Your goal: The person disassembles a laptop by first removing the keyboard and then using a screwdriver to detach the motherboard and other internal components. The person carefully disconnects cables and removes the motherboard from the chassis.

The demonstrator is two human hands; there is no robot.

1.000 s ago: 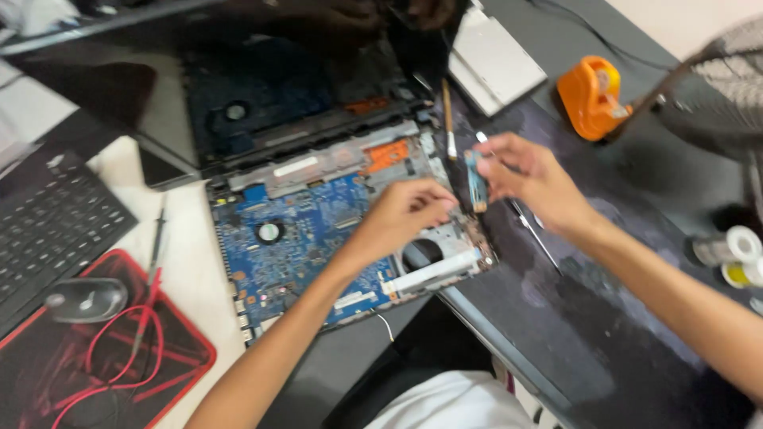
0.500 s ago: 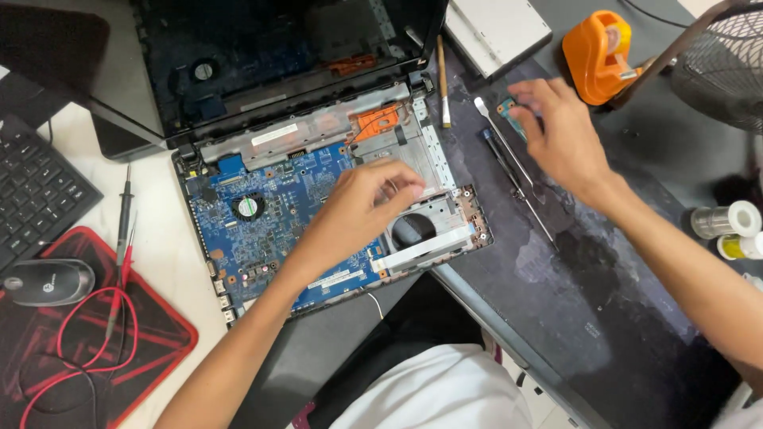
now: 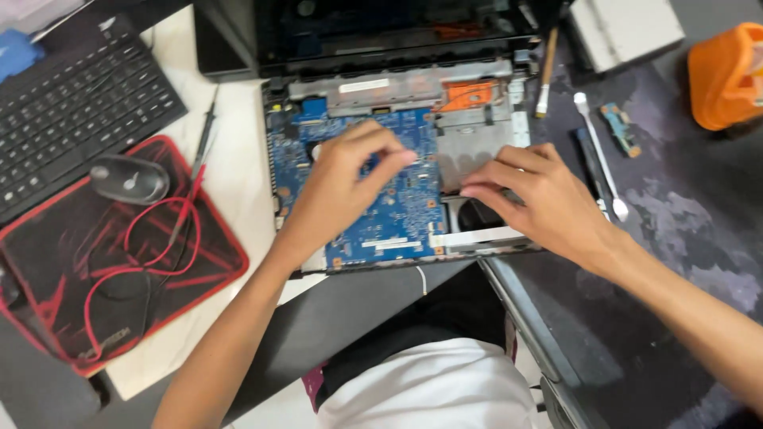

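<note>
An opened laptop base (image 3: 477,83) lies in front of me, its blue motherboard (image 3: 397,214) bare. My left hand (image 3: 342,187) rests on the board's left half, fingers curled down onto it. My right hand (image 3: 540,202) lies over the grey right side of the base, fingertips touching the metal near the board's edge; it holds nothing that I can see. A small green circuit board (image 3: 621,129) lies apart on the dark mat (image 3: 675,230) to the right, beside a white spudger (image 3: 600,155).
A black keyboard (image 3: 75,103) and a mouse (image 3: 129,179) on a red-edged pad (image 3: 119,278) with red probe leads sit at the left. A brush (image 3: 546,71), a white box (image 3: 628,28) and an orange object (image 3: 727,75) lie at the upper right.
My right hand has put down the small green board on the mat and come back onto the laptop base. My left hand stayed on the motherboard. The view shifted closer.
</note>
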